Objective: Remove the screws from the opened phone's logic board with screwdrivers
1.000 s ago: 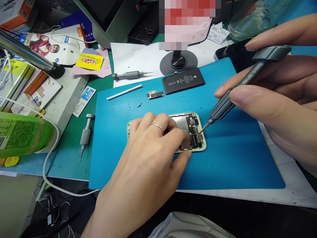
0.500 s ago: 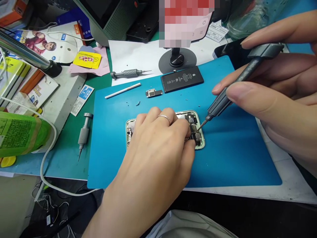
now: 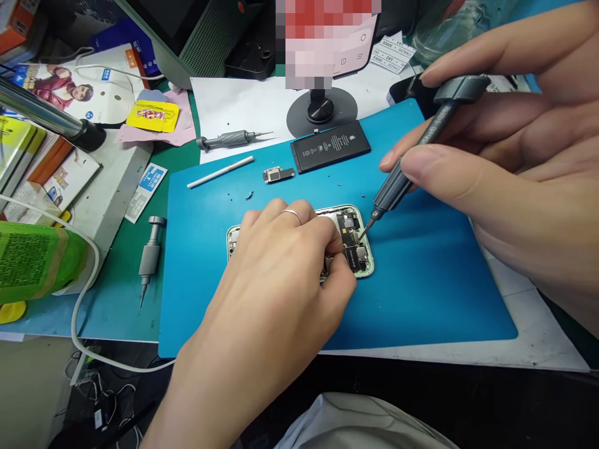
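Observation:
An opened phone (image 3: pixel 352 236) with a pale green frame lies on the blue mat (image 3: pixel 421 287), its inner boards and connectors exposed at the right end. My left hand (image 3: pixel 281 268), a ring on one finger, covers most of it; its fingers are curled down onto the phone, their tips partly hidden. Between thumb and fingers, my right hand (image 3: pixel 510 168) grips a grey screwdriver (image 3: pixel 402 178), with the forefinger by its wide cap. The tool slants down to the left, its tip at the boards near the phone's right edge. Whether the tip sits in a screw is too small to tell.
Behind the phone lie a black battery (image 3: pixel 331 148), a small metal part (image 3: pixel 277 175), a white stick (image 3: pixel 219 173) and several tiny screws. Two more screwdrivers lie at the left, one (image 3: pixel 150 259) upright in view, another (image 3: pixel 229 139) behind. A phone stand (image 3: pixel 322 115) stands at the back.
The whole view has shifted, so everything appears further left. My left thumb and forefinger are slightly further apart. The screwdriver tip remains at the phone's right end.

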Motion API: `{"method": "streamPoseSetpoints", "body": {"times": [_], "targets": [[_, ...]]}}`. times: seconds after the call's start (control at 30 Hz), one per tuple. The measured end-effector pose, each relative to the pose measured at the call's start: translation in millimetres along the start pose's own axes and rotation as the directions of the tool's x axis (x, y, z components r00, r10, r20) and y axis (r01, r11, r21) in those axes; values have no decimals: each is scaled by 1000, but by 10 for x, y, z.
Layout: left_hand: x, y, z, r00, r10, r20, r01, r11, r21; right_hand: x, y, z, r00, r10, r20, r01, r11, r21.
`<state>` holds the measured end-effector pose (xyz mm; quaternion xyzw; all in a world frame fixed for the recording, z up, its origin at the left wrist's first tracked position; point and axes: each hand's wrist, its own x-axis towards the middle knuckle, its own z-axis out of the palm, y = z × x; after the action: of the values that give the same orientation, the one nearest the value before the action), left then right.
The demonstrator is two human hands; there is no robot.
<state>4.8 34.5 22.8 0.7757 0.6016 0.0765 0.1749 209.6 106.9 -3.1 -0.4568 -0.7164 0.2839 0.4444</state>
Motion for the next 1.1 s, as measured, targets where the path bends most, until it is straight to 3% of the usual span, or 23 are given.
{"method": "streamPoseSetpoints", "body": {"times": [0.5, 0.73, 0.97, 1.1], "targets": [[-43, 19, 9, 999, -45, 8, 45, 996, -74, 23, -37, 5, 1000, -1, -4, 1, 1000, -16], [-48, 44, 32, 998, -57, 6, 58, 997, -54, 33, -78, 33, 999, -35, -5, 36, 995, 88], [-52, 20, 67, 997, -78, 6, 78, 994, -80, 5, -161, 50, 1000, 1, -7, -1, 1000, 23], [-39, 40, 81, 997, -68, -19, 67, 995, -73, -16, -214, 31, 1000, 11, 7, -10, 995, -94]]}}
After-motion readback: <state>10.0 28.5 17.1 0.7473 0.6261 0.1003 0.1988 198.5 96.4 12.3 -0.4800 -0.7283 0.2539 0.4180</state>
